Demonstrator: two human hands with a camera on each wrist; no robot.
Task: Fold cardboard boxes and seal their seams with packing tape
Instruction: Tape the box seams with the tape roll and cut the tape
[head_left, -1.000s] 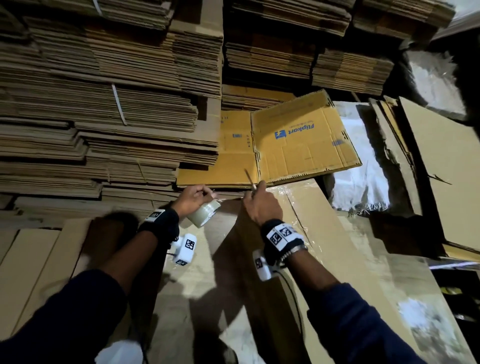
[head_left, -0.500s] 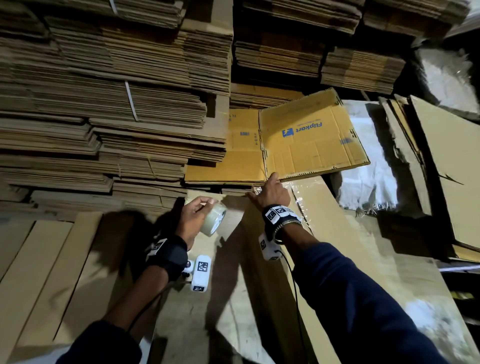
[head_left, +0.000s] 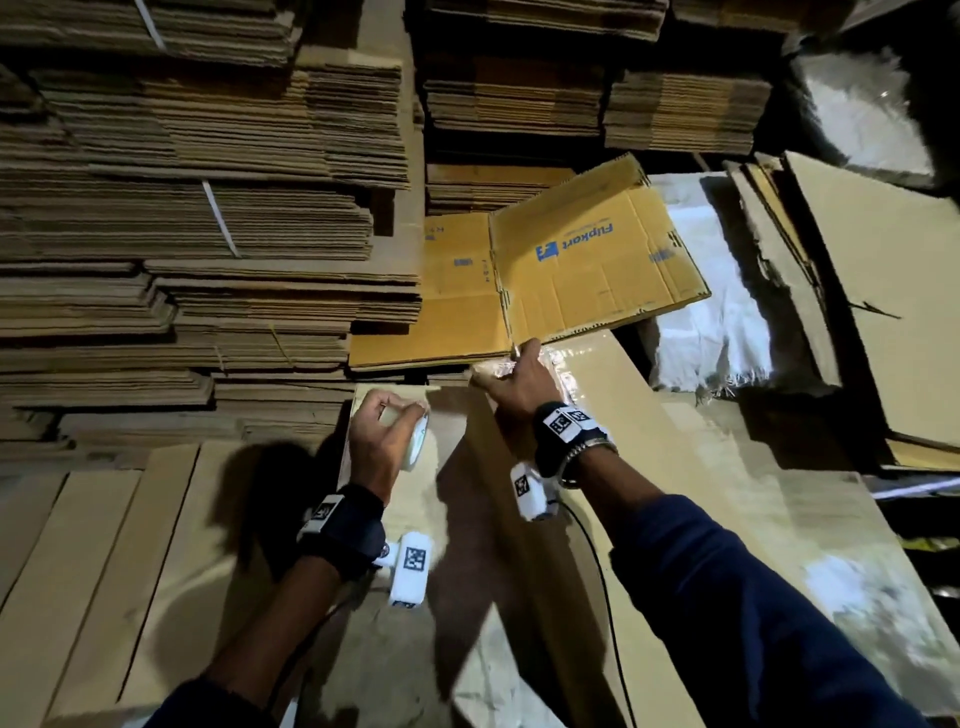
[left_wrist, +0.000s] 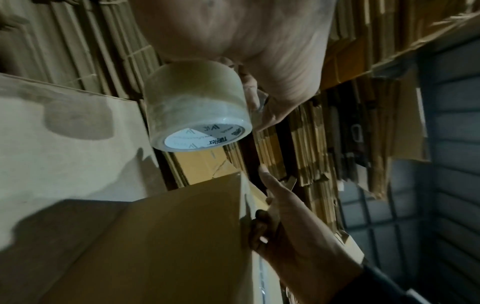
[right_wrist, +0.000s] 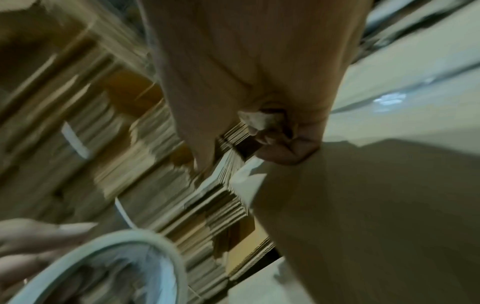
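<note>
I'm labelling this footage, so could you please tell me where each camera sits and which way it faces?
Head: on the person's head, looking forward and down at the box and cardboard stacks; both forearms, left hand and right hand show.
Left wrist: looks along the left hand at the tape roll it holds.
Right wrist: looks along the right hand, blurred, at the box's far edge.
Shared: all three views show the tape roll.

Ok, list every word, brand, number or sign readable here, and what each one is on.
"Flipkart", upside down in blue beside a blue logo square: on the yellow carton.
"TUFflex": on the white core of the tape roll held in the left hand.
Other core print and small blue marks on the carton: too small to read.
Wrist camera tags: square code patterns, no words.
</note>
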